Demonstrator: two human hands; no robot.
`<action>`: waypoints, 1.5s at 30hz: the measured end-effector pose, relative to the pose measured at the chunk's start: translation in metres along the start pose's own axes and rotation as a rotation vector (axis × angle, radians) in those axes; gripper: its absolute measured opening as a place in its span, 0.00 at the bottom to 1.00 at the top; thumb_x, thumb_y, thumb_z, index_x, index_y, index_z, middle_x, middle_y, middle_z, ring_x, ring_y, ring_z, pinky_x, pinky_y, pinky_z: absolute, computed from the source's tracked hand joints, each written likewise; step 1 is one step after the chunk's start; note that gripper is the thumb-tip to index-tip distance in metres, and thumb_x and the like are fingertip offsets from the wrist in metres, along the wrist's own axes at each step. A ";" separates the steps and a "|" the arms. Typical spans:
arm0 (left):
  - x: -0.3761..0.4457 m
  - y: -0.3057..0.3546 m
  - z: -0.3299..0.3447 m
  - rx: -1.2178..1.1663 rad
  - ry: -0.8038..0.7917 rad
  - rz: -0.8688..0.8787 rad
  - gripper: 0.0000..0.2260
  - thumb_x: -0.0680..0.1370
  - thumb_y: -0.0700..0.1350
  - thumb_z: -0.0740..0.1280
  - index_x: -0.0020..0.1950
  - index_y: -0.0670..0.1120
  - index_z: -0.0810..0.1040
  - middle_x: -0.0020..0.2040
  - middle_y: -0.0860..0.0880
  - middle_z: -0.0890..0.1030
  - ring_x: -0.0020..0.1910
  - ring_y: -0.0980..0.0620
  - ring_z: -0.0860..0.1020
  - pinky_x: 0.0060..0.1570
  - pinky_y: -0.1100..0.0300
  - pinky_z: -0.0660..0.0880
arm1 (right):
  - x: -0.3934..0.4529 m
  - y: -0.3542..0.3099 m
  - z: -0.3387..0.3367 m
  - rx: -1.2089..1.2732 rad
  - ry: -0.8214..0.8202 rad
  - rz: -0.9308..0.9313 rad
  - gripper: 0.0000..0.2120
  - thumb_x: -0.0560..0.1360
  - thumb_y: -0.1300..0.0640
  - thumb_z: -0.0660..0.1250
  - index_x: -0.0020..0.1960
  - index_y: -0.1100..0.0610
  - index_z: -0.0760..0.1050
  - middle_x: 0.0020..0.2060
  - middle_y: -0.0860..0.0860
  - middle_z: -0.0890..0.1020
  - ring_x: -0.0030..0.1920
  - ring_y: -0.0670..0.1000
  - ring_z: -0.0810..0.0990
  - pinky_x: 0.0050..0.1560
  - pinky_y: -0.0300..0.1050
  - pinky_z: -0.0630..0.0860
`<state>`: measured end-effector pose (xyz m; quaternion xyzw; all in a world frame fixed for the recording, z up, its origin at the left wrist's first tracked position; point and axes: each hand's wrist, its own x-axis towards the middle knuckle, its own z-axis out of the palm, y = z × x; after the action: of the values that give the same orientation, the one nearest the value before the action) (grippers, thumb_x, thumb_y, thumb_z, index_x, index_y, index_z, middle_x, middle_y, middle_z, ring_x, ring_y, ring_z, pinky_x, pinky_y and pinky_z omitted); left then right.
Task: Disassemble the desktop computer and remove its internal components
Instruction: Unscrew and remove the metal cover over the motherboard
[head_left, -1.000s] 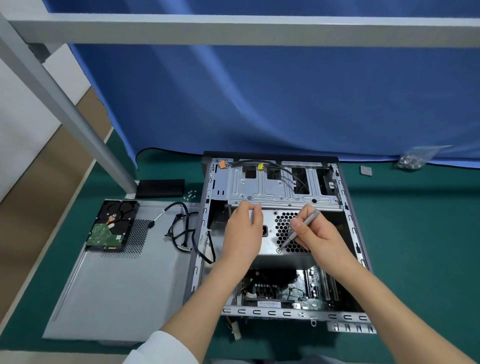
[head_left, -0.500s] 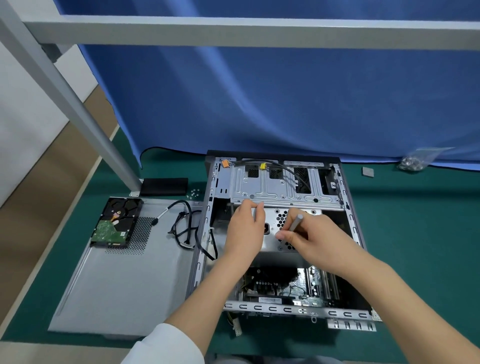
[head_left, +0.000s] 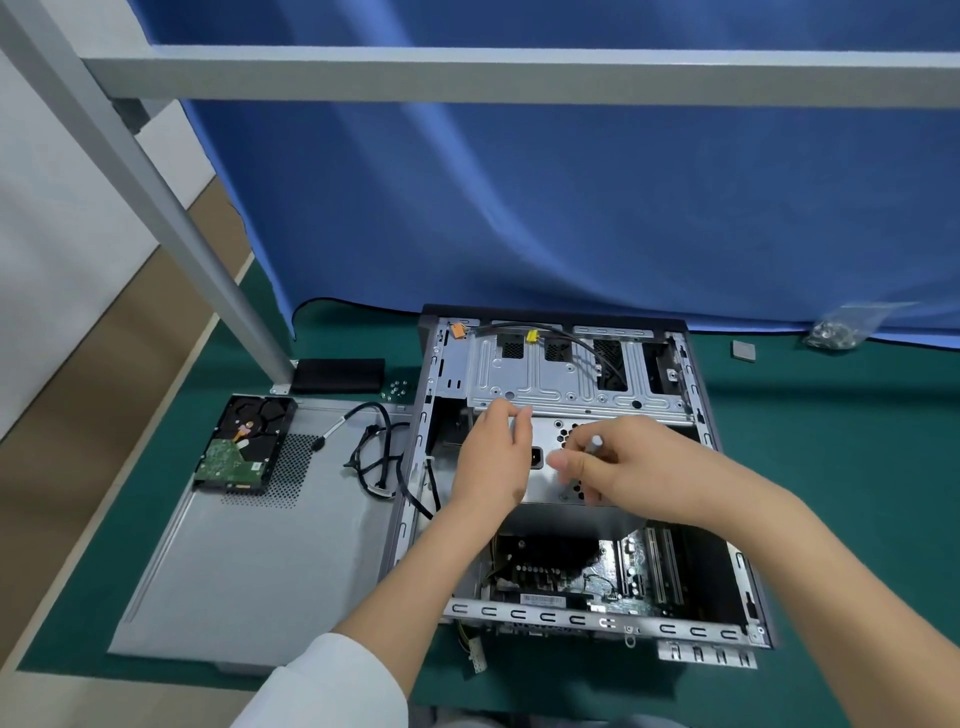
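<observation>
I see the right hand (head_left: 631, 470) pinching a screwdriver (head_left: 594, 446) at the power supply (head_left: 548, 467); at its nine o'clock, the left hand (head_left: 493, 462) lies on it, fingers relaxed.

No text, brand or number can be read. A white label (head_left: 542, 599) is seen on the motherboard (head_left: 566, 571) near the front edge of the computer case (head_left: 602, 622), and print is borne by the hard drive (head_left: 240, 453), but both are too small and blurred to be made out.
</observation>
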<state>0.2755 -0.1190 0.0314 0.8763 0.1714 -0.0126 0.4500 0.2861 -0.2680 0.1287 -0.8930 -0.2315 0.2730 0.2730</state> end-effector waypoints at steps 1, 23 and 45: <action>0.001 0.001 0.000 0.026 -0.005 0.005 0.13 0.82 0.54 0.53 0.50 0.46 0.70 0.42 0.50 0.75 0.39 0.51 0.72 0.35 0.56 0.65 | 0.000 -0.001 0.000 -0.007 0.014 0.009 0.15 0.78 0.40 0.58 0.39 0.47 0.76 0.30 0.42 0.81 0.27 0.39 0.74 0.32 0.35 0.69; -0.023 -0.006 -0.013 -0.293 -0.322 -0.140 0.42 0.75 0.53 0.68 0.76 0.61 0.39 0.77 0.47 0.55 0.72 0.45 0.64 0.61 0.56 0.66 | -0.003 -0.016 0.002 -0.293 0.097 -0.006 0.15 0.79 0.38 0.52 0.45 0.49 0.67 0.33 0.44 0.76 0.33 0.45 0.72 0.31 0.44 0.63; -0.036 -0.013 -0.018 -0.362 -0.368 -0.198 0.39 0.74 0.61 0.67 0.73 0.67 0.40 0.78 0.53 0.50 0.73 0.48 0.58 0.58 0.57 0.62 | -0.007 -0.010 0.004 -0.486 0.168 -0.168 0.06 0.81 0.48 0.51 0.55 0.48 0.63 0.29 0.44 0.68 0.30 0.47 0.67 0.34 0.47 0.65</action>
<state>0.2347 -0.1079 0.0380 0.7437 0.1712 -0.1846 0.6193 0.2758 -0.2628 0.1350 -0.9295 -0.3399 0.1110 0.0905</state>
